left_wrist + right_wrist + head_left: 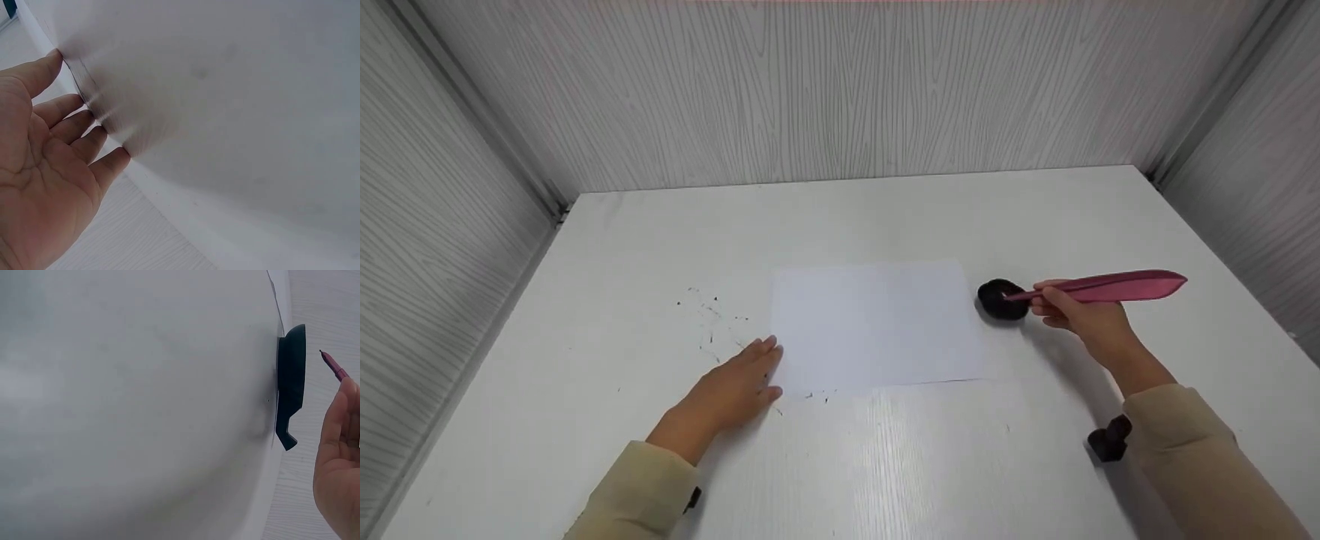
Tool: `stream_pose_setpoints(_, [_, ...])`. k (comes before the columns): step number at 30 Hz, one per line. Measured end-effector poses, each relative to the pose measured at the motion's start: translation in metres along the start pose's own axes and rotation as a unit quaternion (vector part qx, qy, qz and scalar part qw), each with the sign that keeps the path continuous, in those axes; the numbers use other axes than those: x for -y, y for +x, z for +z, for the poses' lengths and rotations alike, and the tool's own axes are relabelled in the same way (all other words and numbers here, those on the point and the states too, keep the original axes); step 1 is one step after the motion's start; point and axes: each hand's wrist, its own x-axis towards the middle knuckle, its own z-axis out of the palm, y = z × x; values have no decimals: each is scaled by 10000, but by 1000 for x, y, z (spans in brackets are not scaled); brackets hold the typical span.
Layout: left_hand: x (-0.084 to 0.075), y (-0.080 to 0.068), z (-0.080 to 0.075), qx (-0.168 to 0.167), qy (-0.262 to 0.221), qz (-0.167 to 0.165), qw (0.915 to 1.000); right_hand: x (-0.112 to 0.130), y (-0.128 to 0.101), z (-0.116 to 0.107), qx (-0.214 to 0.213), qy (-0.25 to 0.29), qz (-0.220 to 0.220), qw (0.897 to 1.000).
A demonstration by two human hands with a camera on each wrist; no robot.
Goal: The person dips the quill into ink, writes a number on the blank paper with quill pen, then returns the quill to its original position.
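A pink feather-shaped pen [1129, 286] is pinched in my right hand [1091, 322], its narrow end pointing left. In the head view that tip overlaps a small dark round holder [996, 306]. The right wrist view shows the pen's tip [332, 364] apart from the dark holder [292, 368], with a gap between them. White paper [877, 322] lies flat on the table, left of the holder. My left hand [735, 386] rests at the paper's left edge with spread, nearly straight fingers. Its fingertips [121, 157] touch the white surface in the left wrist view.
The white table [840, 225] has small dark marks [709, 307] left of the paper and near its lower edge. A grey wood-grain wall [840, 90] stands behind, with panels at both sides. Black wrist-worn devices [1108, 440] show beneath the sleeves.
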Motion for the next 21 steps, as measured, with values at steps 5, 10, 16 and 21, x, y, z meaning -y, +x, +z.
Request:
stream_pose_setpoints(5, [-1, 0, 0, -36, 27, 13, 10000, -4, 4, -5, 52, -648, 108, 9978])
stream_pose_setpoints(10, [-2, -2, 0, -78, 2, 7, 10000, -7, 7, -8, 100, -1082, 306, 9936])
stream_pose_setpoints(16, [-1, -2, 0, -94, -46, -32, 9999, -10, 9, -11, 189, -1284, 262, 9912])
stream_pose_setpoints(21, [-1, -2, 1, -106, -79, -51, 9999, -11, 9, -9, 190, -1309, 220, 9910])
